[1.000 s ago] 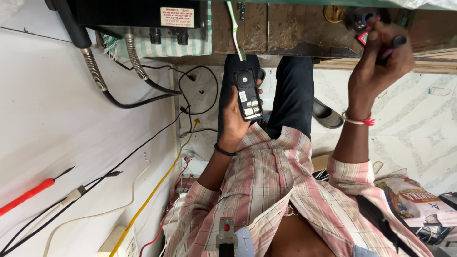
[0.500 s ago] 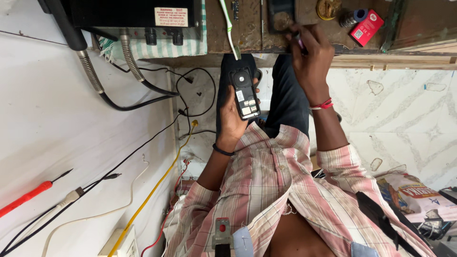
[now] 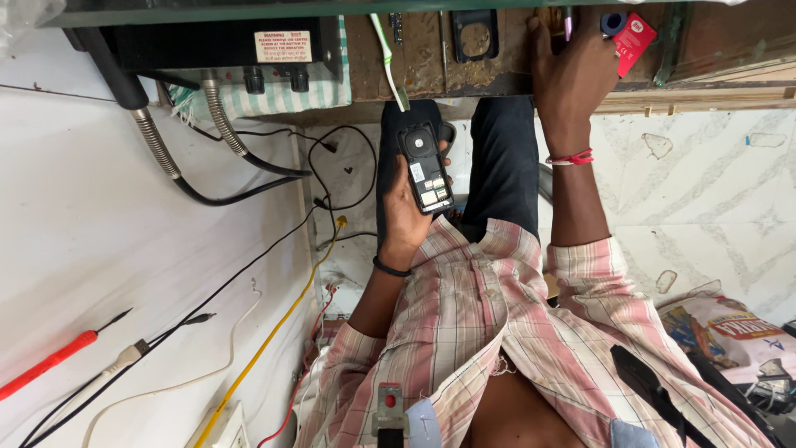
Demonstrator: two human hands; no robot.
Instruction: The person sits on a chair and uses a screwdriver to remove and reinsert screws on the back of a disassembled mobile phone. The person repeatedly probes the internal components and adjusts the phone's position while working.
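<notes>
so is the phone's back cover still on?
No: the phone in the left hand shows its open back, with no cover.

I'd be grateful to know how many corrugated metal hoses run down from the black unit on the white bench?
2: one hose on the left, another hose just right of it, both under the black unit. More may hide behind it.

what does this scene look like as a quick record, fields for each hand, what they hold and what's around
left hand: holds a phone, back cover off, insides showing
right hand: stretched out to the wooden shelf, fingers on it near a red packet
wrists: black band on left, red thread on right
nearby: toothbrush on the shelf, black box with hoses, red probe and wires on the white bench
</notes>
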